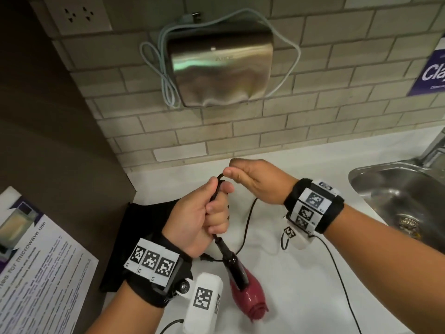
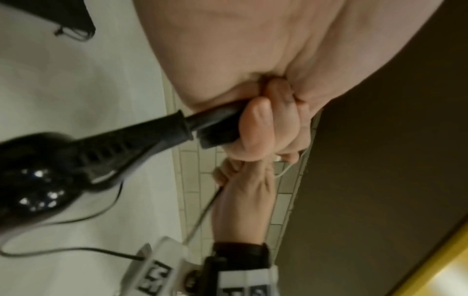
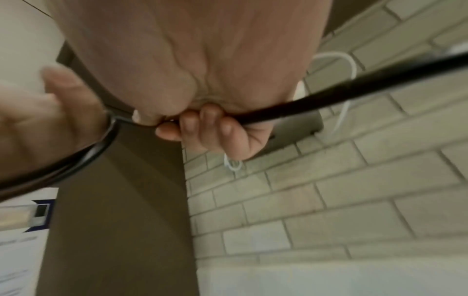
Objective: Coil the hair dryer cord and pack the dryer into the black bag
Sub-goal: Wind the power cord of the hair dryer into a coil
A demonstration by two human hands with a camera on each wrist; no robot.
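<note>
Cord (image 1: 248, 218) is the thing in play: the left hand (image 1: 202, 218) is fisted round the stretch nearest the dryer, thumb on top, while the right hand (image 1: 255, 182) pinches the next stretch between thumb and curled fingers, just beside the left, with a small loop arching between the two. Below the left fist hangs the hair dryer (image 1: 243, 288), black handle uppermost, red body pointing down toward the near edge of the white worktop (image 1: 313, 165); whether it touches the surface I cannot tell. More cord trails in a long slack curve across the worktop under the right wrist, and its plug end seems to lie just by the left wrist. The black bag (image 1: 137, 227) lies flat at the worktop's left edge, partly under the left forearm, mouth not visible.

Risks, as I judge them: only one loop is formed, so loosening either grip would likely let it spring open. The dryer's weight hangs on the cord joint, which could kink there or swing against the worktop. The trailing length could snag the right wrist rig's own thin cable (image 1: 337, 266), or slide toward the sink (image 1: 395, 189) at the right edge.
</note>
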